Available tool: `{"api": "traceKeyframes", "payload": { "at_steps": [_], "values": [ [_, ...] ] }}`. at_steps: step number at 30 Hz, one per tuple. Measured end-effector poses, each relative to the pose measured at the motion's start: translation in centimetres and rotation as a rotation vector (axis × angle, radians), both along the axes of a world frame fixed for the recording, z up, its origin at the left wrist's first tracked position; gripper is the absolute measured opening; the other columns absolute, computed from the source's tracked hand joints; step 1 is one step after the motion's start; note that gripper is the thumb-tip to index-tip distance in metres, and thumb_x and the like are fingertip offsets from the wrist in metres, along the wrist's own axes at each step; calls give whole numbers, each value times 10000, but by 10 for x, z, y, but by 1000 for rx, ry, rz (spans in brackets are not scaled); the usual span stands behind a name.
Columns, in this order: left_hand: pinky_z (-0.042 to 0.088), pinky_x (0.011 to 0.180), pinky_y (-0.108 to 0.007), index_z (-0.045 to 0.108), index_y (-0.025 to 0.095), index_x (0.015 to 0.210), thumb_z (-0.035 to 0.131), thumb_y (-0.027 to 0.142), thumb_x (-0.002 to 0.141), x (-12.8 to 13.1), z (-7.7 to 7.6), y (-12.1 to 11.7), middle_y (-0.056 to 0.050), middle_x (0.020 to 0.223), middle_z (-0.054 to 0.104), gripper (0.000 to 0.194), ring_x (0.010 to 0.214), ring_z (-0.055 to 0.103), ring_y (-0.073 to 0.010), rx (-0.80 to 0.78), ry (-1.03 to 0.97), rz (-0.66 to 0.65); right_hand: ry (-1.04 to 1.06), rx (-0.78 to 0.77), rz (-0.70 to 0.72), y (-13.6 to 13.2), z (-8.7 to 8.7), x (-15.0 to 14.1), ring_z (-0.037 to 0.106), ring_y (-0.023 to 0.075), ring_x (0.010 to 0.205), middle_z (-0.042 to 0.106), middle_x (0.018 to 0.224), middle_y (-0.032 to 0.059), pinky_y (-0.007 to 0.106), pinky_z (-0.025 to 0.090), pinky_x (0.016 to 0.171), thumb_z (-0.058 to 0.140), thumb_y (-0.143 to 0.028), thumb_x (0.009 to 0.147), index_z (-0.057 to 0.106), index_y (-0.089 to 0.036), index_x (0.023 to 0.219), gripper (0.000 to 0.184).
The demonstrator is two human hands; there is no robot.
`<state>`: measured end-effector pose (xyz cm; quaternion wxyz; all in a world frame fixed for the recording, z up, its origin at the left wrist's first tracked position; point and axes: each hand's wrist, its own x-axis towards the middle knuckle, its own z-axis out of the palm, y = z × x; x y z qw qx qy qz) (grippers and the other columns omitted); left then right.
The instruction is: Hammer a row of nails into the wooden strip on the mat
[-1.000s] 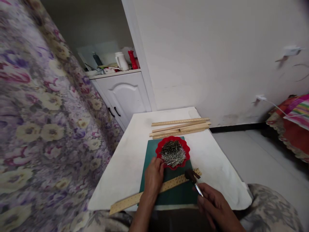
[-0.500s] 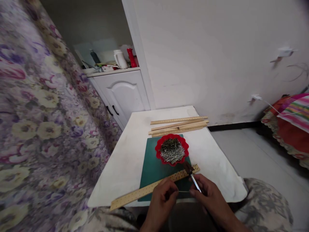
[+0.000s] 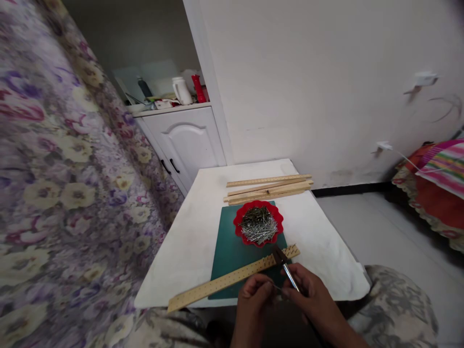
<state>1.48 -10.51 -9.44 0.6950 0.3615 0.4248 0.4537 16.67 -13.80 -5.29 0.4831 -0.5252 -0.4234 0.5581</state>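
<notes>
My right hand [image 3: 313, 292] is closed around a hammer [image 3: 291, 276] with a dark head and a shiny metal shaft. The head is over the nail-studded end of a wooden strip [image 3: 213, 286], which lies slantwise across a green mat [image 3: 228, 246]. Left of it, my left hand [image 3: 253, 296] pinches one end of a thin nail [image 3: 277, 287]. The nail's other end reaches the right fingertips; whether they grip it too is hard to see. Beyond the strip stands a red scalloped bowl [image 3: 237, 220] filled with silver and darker nails [image 3: 259, 227].
Several more wooden strips [image 3: 268, 192] lie behind the bowl on the white-covered table [image 3: 188, 232]. A floral curtain [image 3: 72, 193] hangs at left. Behind are a white cabinet [image 3: 188, 140] and the wall. A bright striped cloth [image 3: 442, 166] is at far right.
My left hand has shifted right, closer to my right hand, and the nail between them now slants instead of lying level. The hammer head has moved slightly left.
</notes>
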Motion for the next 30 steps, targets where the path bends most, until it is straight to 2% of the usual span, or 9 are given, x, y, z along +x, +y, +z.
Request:
{"api": "traceKeyframes", "payload": {
  "at_steps": [2, 5, 8, 10, 17, 21, 28, 30],
  "values": [
    [368, 561, -211, 609, 154, 736, 682, 375, 699, -9, 3, 10, 26, 584, 536, 236, 551, 467, -102, 75, 137, 56, 1, 0, -7, -1, -2, 1, 448, 88, 495, 563, 668, -39, 164, 340, 384, 599, -275, 763, 539, -186, 900, 173],
    [386, 616, -217, 632, 163, 743, 645, 374, 743, -24, 7, 30, 11, 651, 554, 211, 642, 504, -128, 321, 474, 134, -9, -36, -30, -3, -4, 4, 366, 59, 396, 572, 660, -44, 162, 281, 322, 580, -375, 796, 519, -192, 953, 248],
    [407, 661, -231, 622, 170, 720, 576, 363, 799, -31, 7, 45, -14, 739, 575, 214, 718, 535, -153, 551, 699, 104, -14, -44, -45, -3, -4, 6, 374, 59, 385, 567, 645, -51, 161, 289, 321, 579, -414, 801, 510, -196, 994, 299],
    [413, 663, -235, 612, 173, 739, 527, 341, 837, -29, 5, 49, -19, 756, 583, 213, 719, 545, -153, 619, 776, 67, -9, -38, -34, -4, -4, 6, 376, 62, 394, 563, 647, -51, 158, 285, 318, 575, -411, 808, 509, -197, 994, 292],
    [419, 661, -239, 611, 178, 780, 479, 306, 876, -20, 1, 48, -22, 781, 600, 208, 727, 568, -149, 685, 871, 37, 7, -38, -7, -4, -6, 5, 387, 71, 423, 562, 652, -40, 160, 278, 328, 578, -387, 814, 520, -190, 977, 261],
    [419, 653, -238, 607, 178, 771, 471, 303, 879, -20, 2, 48, -21, 766, 595, 214, 713, 570, -147, 678, 898, 29, 9, -17, -12, -2, -5, 5, 461, 99, 484, 579, 654, -29, 169, 299, 362, 597, -378, 799, 547, -192, 960, 251],
    [427, 672, -246, 619, 185, 824, 461, 261, 871, -18, -5, 50, -31, 824, 617, 181, 746, 579, -148, 712, 940, -6, 20, 3, 3, -1, 0, 5, 479, 107, 510, 583, 659, -19, 172, 294, 373, 600, -327, 795, 571, -170, 966, 234],
    [421, 659, -244, 620, 188, 828, 466, 249, 862, -17, -6, 50, -27, 822, 616, 169, 730, 576, -143, 708, 964, -18, 15, -7, 39, 0, 3, 4, 451, 92, 462, 583, 655, -24, 169, 287, 352, 589, -325, 799, 572, -168, 973, 235]
  ]
}}
